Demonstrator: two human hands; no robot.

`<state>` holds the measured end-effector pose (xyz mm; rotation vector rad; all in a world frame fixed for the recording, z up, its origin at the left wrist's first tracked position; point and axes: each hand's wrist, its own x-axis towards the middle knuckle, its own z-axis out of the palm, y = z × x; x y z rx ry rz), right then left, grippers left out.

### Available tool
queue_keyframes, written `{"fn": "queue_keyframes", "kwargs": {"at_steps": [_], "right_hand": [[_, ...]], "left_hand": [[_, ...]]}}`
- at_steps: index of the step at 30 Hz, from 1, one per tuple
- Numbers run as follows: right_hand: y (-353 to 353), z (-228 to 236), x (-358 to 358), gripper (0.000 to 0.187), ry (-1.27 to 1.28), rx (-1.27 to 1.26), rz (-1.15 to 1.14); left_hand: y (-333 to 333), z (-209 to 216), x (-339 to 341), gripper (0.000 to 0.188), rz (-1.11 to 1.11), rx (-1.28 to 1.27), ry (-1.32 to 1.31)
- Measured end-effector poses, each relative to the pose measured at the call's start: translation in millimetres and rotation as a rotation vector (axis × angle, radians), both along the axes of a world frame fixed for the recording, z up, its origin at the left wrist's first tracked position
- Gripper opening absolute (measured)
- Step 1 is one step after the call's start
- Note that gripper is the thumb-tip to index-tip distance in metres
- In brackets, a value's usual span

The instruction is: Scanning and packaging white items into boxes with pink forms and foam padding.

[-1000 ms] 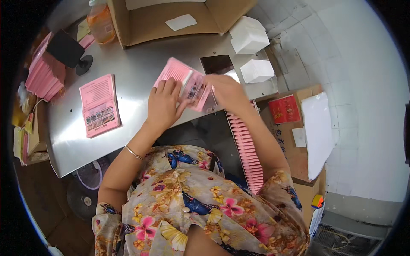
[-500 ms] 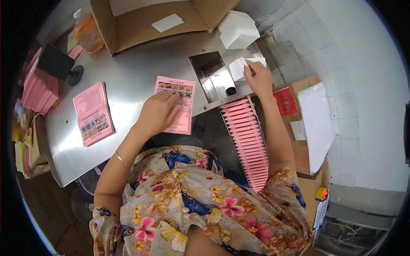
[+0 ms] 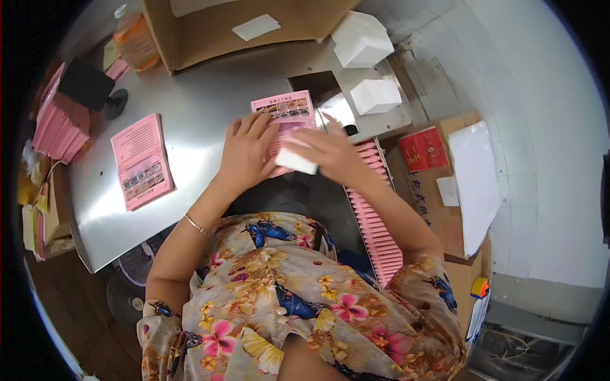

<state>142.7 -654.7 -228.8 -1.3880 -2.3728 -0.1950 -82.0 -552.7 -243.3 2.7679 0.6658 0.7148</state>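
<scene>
A pink printed paper sheet (image 3: 289,106) with small food pictures lies on the metal table in front of me. My left hand (image 3: 244,152) rests on its left side, fingers stretched out and a little apart. Over the lower part of the sheet, my right hand (image 3: 337,155), partly blurred, grips a small folded white paper napkin (image 3: 296,162). Part of the sheet is hidden under both hands and the napkin. A stack of white folded napkins (image 3: 376,97) sits beyond my right hand. Beside that stack is a rectangular opening (image 3: 321,89) in the tabletop.
A stack of pink sheets (image 3: 141,159) lies at left. Pink packets (image 3: 378,244) fill a narrow tray below my right forearm. An open cardboard box (image 3: 216,54), more white napkins (image 3: 363,41) and a bottle (image 3: 135,41) stand behind. A black stand (image 3: 87,84) is far left.
My right hand has moved left from the white stack to above the pink sheet, carrying a white napkin. The sheet and my left hand have shifted slightly right.
</scene>
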Motion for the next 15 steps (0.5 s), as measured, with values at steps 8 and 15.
{"fn": "queue_keyframes", "kwargs": {"at_steps": [8, 15], "right_hand": [[89.9, -46.8, -33.9, 0.032, -0.009, -0.092, -0.253], [54.2, -28.3, 31.9, 0.027, -0.005, -0.442, -0.617]], "left_hand": [[0.9, 5.4, 25.8, 0.079, 0.078, 0.077, -0.146], [18.6, 11.4, -93.5, 0.060, 0.286, -0.117, -0.335]]}}
